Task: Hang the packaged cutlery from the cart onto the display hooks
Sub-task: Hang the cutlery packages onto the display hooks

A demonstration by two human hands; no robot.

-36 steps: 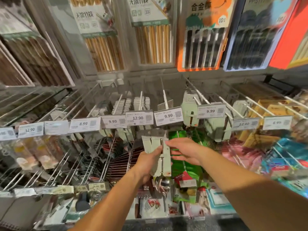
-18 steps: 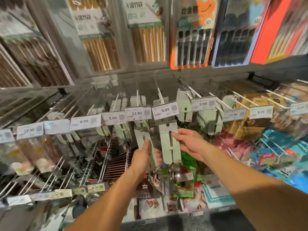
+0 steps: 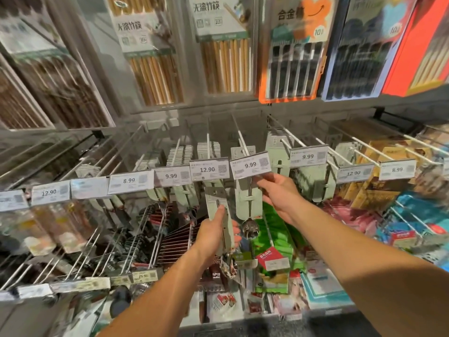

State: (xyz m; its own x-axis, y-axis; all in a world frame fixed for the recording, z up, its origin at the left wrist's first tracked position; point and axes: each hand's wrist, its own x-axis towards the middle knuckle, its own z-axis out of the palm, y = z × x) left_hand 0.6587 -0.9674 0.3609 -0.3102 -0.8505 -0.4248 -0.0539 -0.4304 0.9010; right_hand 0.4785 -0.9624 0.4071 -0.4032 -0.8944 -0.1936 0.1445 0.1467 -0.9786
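My right hand (image 3: 279, 193) pinches the top of a pale green carded spoon pack (image 3: 250, 203), held just under the 9.99 price tag (image 3: 250, 165) at the tip of a white display hook (image 3: 240, 137). Whether the pack's hole is on the hook is hidden by the tag. My left hand (image 3: 213, 232) grips another carded spoon pack (image 3: 218, 207) lower and to the left, upright, below the 12.90 tag (image 3: 209, 169). One pack (image 3: 241, 152) hangs far back on the same hook.
Neighbouring hooks carry rows of similar carded cutlery (image 3: 313, 183) with price tags. Boxed chopsticks (image 3: 226, 64) stand on the shelf above. Lower hooks (image 3: 175, 239) hold dark packs, green packets (image 3: 274, 229) and other goods. The cart is out of view.
My right hand has lifted its spoon pack up and right to the 9.99 hook's tag. My left hand has kept its pack, now slightly apart from the other.
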